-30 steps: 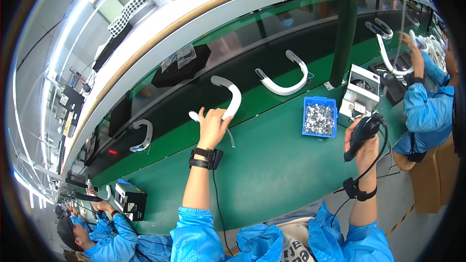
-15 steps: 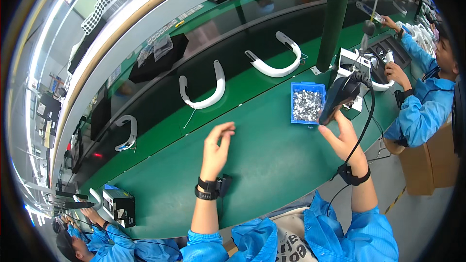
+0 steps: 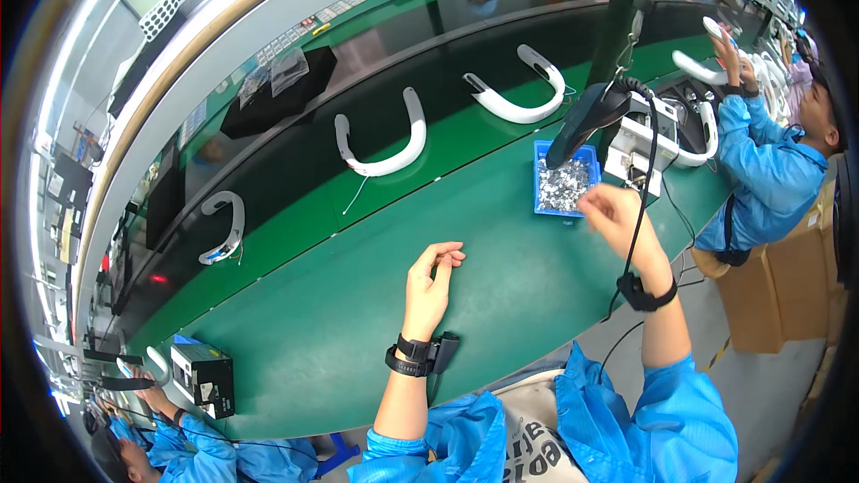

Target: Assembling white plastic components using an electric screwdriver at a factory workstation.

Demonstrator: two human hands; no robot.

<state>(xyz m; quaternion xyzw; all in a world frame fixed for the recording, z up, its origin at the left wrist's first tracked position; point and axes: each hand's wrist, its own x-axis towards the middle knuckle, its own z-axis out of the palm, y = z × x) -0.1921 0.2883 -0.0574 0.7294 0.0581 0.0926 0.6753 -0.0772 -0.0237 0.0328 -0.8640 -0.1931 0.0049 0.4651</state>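
Observation:
My right hand (image 3: 619, 222) is beside the near right edge of a blue bin (image 3: 539, 181) of small shiny metal parts (image 3: 564, 190). Its thumb and fingers are drawn together in a pinch; whatever they hold is too small to make out. A black corded hand tool (image 3: 586, 125) hangs tilted over the bin, its lower end above the metal parts, apart from my hand. My left hand (image 3: 428, 297) hovers over the green bench (image 3: 358, 322), loosely bent, thumb a little apart from the fingers, nothing visible in it.
White U-shaped neckbands lie beyond the bench seam: one at left (image 3: 236, 228), one in the middle (image 3: 394, 161), one farther right (image 3: 528, 112). A metal fixture (image 3: 637, 143) stands right of the bin. A black box (image 3: 204, 380) sits at left. Co-workers (image 3: 774, 161) flank me.
My right hand has come away from the hanging tool and its fingers have closed beside the bin. The tool has swung left over the bin. My left hand has moved slightly right.

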